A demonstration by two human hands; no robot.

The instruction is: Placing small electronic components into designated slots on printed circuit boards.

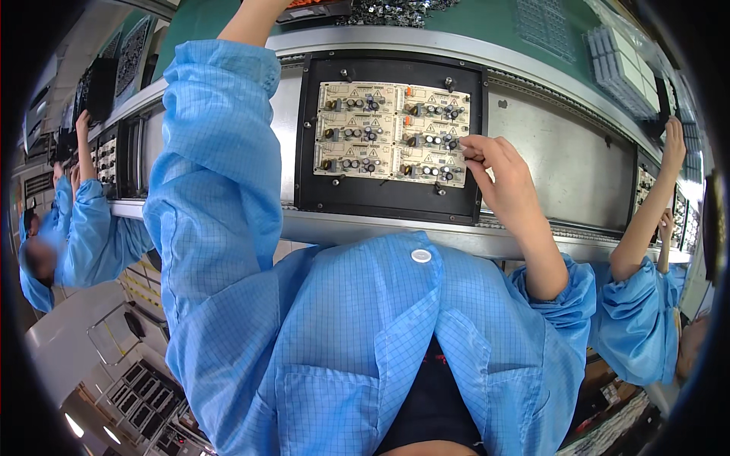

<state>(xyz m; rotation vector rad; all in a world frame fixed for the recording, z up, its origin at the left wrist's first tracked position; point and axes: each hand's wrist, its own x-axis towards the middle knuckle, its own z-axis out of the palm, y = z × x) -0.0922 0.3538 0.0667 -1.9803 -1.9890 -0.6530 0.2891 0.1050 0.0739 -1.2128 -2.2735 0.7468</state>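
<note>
Pinching narrow with right grip (502,175) at board (393,135), can't tell what; can't see left. Likely light, stiff, fragile; take edges.

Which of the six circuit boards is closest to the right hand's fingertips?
The right column's middle board: the right hand has its fingertips at that board's right edge, while the rest sit farther off.

Place: was an electronics assembly line.
Metal track (563,171): carried framed circuit boards (356,129).
Co-workers (646,216): wore blue smocks (637,319).
Green bench (490,23): held small parts (395,14).
</note>
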